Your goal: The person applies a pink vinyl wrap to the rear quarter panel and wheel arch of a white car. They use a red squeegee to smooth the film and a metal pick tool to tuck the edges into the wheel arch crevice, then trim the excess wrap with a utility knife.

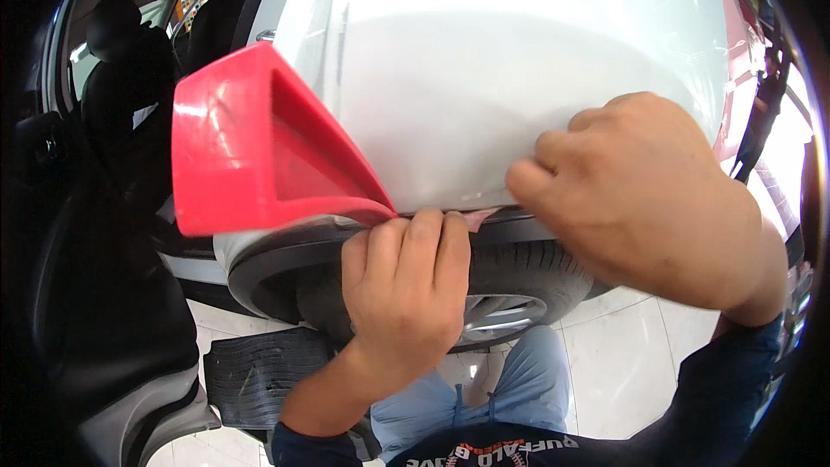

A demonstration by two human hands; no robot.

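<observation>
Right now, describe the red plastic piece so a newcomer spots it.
Start at the white car panel above the wheel. Up and left of the left hand is a hollow, wedge-like plastic piece, tapering toward that hand. Its glossy red sets it apart from the white panel and black trim.

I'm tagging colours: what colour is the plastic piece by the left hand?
The plastic piece is pinkish red, best seen in the head view.

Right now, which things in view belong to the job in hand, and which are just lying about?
Seemingly in the job:
pale car panel
left hand, at the panel's lower edge
right hand, closed, contents hidden
red plastic piece beside the left hand
black arch trim

Apparently just around:
ribbed black mat
wheel
dark seat
</observation>
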